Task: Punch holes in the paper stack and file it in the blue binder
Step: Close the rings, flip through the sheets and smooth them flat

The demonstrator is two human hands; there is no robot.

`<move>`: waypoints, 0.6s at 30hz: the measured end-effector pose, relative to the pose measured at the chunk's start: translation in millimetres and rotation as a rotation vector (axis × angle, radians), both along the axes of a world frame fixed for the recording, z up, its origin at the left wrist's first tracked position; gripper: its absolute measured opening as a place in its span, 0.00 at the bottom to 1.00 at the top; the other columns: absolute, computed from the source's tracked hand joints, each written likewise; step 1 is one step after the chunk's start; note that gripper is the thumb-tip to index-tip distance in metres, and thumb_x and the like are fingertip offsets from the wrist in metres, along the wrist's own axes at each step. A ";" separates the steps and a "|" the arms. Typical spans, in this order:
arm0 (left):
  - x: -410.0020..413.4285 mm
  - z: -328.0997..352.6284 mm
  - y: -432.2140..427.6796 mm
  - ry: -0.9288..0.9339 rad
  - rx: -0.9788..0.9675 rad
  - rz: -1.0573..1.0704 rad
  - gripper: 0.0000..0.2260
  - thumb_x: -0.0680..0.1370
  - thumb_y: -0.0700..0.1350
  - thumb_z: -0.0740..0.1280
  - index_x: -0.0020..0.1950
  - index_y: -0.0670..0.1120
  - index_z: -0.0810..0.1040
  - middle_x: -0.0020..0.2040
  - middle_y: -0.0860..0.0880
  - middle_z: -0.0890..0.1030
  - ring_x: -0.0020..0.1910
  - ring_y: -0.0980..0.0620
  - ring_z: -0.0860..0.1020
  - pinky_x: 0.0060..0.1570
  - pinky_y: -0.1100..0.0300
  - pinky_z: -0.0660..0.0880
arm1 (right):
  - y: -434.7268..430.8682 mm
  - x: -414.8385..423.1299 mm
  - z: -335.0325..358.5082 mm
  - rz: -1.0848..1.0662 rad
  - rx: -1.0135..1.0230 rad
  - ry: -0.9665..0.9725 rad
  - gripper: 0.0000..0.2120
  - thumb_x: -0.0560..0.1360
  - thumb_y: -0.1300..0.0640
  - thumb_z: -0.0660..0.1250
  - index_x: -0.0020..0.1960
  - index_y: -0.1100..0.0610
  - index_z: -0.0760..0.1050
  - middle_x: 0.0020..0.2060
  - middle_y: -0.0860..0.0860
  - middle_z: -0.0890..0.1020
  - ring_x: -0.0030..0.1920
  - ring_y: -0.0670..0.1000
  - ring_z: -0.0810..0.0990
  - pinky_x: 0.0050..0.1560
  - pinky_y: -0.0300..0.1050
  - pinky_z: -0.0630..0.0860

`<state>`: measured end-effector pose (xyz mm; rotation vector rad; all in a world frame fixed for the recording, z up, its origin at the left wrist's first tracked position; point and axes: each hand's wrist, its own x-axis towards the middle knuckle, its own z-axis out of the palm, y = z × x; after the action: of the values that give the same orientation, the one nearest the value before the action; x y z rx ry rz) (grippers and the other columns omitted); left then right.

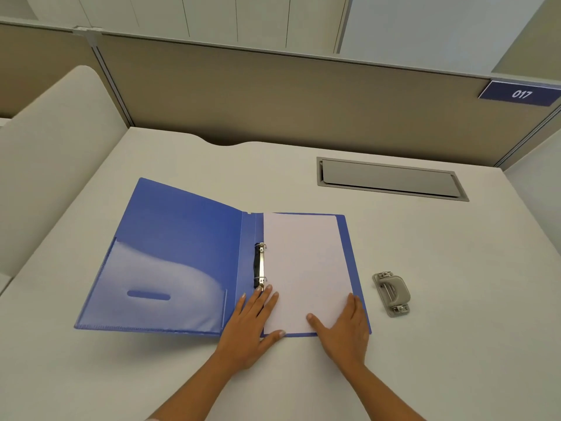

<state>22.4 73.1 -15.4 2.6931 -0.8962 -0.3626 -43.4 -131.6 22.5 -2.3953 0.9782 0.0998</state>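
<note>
- A pale off-white worktop (425, 268) fills the near and middle ground, matt and evenly lit, with only soft shadows.
- Its far edge has a shallow curved notch (226, 143), left of centre.
- At the far right, a grey rectangular cable hatch (391, 179) is set into the worktop, its flap lying down.
- A beige partition (273, 101) runs along the far side, capped by a grey metal rail (303, 54).
- A dark blue plate (520, 93) at the partition's top right reads "017" in white.
- On the left stands a cream divider (54, 153) with a rounded top corner.
- Beyond the partition is a pale wall (212, 13) with thin vertical seams, and to its right a lighter, bluish-white panel (425, 25).
</note>
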 end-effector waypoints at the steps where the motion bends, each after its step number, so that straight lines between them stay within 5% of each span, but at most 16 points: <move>1: 0.2 -0.1 0.1 0.002 -0.002 -0.003 0.35 0.76 0.71 0.44 0.76 0.57 0.35 0.77 0.59 0.35 0.76 0.58 0.34 0.73 0.54 0.33 | -1.4 0.0 1.7 -0.022 0.002 0.017 0.54 0.66 0.32 0.68 0.77 0.57 0.45 0.76 0.53 0.54 0.76 0.55 0.52 0.74 0.52 0.56; 12: 0.9 12.6 -11.4 0.106 0.033 0.082 0.43 0.71 0.75 0.43 0.74 0.53 0.28 0.74 0.59 0.28 0.72 0.55 0.30 0.69 0.46 0.23 | -16.0 12.2 14.7 -0.070 0.051 0.144 0.52 0.60 0.39 0.76 0.74 0.54 0.53 0.67 0.52 0.59 0.64 0.58 0.63 0.62 0.53 0.66; 18: -8.2 13.1 -31.1 0.037 0.086 0.085 0.33 0.78 0.66 0.46 0.78 0.53 0.41 0.78 0.51 0.37 0.77 0.46 0.37 0.68 0.51 0.23 | -15.1 6.3 17.6 0.008 0.004 0.026 0.42 0.63 0.47 0.77 0.71 0.50 0.61 0.66 0.51 0.66 0.63 0.57 0.66 0.60 0.51 0.70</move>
<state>14.2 42.0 -2.4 2.7825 -0.7694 -0.4402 -37.2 -146.7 40.1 -2.3997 0.9798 0.1353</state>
